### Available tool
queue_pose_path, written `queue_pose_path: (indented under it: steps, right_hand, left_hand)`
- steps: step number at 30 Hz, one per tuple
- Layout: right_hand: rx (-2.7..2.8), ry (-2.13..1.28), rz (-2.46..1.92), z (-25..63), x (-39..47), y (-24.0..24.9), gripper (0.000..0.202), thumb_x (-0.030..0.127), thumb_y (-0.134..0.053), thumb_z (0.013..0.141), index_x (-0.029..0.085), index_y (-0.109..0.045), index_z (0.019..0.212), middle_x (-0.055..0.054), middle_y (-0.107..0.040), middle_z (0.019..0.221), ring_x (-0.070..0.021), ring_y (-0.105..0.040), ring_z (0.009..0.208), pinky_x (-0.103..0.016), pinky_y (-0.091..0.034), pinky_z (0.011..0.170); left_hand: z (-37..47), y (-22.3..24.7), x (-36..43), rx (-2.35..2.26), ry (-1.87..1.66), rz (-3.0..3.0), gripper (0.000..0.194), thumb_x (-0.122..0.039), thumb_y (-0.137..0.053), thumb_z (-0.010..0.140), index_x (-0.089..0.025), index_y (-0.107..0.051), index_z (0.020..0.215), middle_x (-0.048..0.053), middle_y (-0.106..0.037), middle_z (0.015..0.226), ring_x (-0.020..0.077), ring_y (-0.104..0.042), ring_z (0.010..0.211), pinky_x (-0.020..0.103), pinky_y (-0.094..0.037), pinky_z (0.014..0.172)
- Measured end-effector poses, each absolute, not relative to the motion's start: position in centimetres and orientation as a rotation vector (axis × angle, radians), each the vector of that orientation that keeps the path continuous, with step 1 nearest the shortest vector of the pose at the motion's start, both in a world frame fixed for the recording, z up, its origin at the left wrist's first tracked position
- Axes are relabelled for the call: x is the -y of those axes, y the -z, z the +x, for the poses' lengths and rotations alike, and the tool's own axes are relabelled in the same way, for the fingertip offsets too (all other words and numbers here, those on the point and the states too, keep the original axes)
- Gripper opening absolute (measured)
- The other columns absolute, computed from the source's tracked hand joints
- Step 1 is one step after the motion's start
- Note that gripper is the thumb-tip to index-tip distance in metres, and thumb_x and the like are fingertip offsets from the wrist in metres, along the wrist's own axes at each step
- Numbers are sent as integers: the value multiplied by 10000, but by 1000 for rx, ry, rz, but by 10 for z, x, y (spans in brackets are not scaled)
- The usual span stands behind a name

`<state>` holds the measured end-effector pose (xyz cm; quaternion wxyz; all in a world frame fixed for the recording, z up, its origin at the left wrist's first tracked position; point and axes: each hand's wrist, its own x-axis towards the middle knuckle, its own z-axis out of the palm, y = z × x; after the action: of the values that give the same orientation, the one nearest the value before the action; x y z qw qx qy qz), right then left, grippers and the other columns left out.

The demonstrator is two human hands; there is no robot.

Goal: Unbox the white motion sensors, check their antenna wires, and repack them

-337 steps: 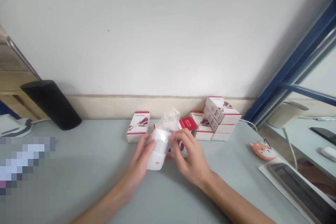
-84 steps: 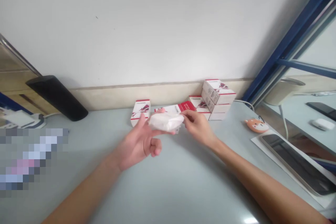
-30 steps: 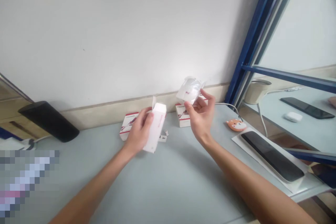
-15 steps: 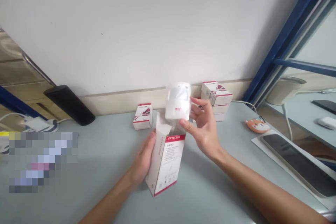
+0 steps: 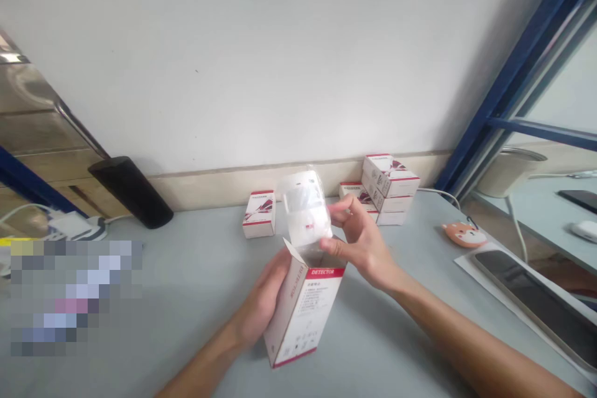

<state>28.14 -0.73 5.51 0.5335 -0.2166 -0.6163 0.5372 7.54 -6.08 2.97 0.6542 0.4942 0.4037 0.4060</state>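
Box, single, open-topped, interior mostly hidden, clamped in left hand; one bagged white device at its mouth, pinched by right hand; behind, one closed carton, several stacked cartons.

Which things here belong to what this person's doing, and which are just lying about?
In use:
plastic-wrapped white device, in the right hand's grip
open DETECTOR box, in the left hand's grip
possibly the similar boxes behind, untouched

Seemingly just lying about:
black cylinder-like object
orange animal-faced case
dark phone-like slab
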Motion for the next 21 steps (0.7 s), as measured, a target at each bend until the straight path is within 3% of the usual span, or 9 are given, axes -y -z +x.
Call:
queue_pose_path:
  steps: [8, 13, 15, 16, 18, 19, 21]
  right_hand:
    - [1503, -1444, -567, 281, 11, -47, 358, 422, -802, 908, 282, -494, 1024, -24, -679, 1107, -215, -629, 961, -338, -492, 742]
    - [1423, -1498, -642, 281, 6, -45, 298, 506, -687, 985, 270, -511, 945, 20, -669, 890, -169, -607, 784, -318, -479, 722]
    - [1396, -1536, -707, 282, 4, -46, 272, 481, -720, 966, 287, -554, 1057, 14, -709, 898, -181, -644, 799, -342, -505, 764]
    - [1395, -1570, -729, 283, 2, -47, 355, 452, -751, 946, 314, -555, 1208, 5, -738, 950, -195, -675, 836, -371, -525, 809]
    - [1427, -1630, -747, 286, 0, -49, 729, 388, -786, 916, 383, -390, 1528, -16, -768, 1086, -228, -719, 936, -454, -544, 930]
    - [1462, -1647, -748, 288, -1, -50, 862, 366, -787, 910, 404, -290, 1613, -29, -768, 1159, -244, -727, 994, -493, -536, 985]
    - [1544, -1660, -749, 291, -1, -51, 933, 370, -762, 920, 403, -213, 1674, -53, -753, 1263, -274, -723, 1088, -543, -520, 1044]
  left_hand:
    - [82, -38, 59, -789, -893, 692, 701, -783, -547, 928, -132, -768, 1066, 101, -746, 879, 200, -674, 744, 302, -505, 701]
    - [80, -39, 59, -783, -841, 617, 778, -839, -553, 881, -117, -774, 1067, 114, -765, 870, 205, -686, 713, 299, -508, 665]
    - [79, -39, 58, -780, -817, 608, 800, -845, -543, 882, -108, -775, 1091, 129, -775, 886, 217, -706, 732, 301, -517, 670]
    - [78, -38, 58, -774, -808, 604, 811, -847, -534, 884, -106, -774, 1110, 137, -782, 902, 220, -714, 745, 300, -522, 674]
    - [76, -37, 56, -771, -794, 602, 817, -846, -527, 891, -108, -773, 1141, 144, -791, 935, 221, -726, 767, 295, -529, 682]
    - [76, -36, 55, -776, -793, 603, 810, -840, -528, 896, -113, -773, 1154, 144, -795, 951, 224, -734, 788, 293, -533, 690]
    - [75, -33, 53, -797, -797, 608, 784, -821, -533, 908, -121, -774, 1166, 142, -799, 973, 230, -744, 810, 293, -540, 699]
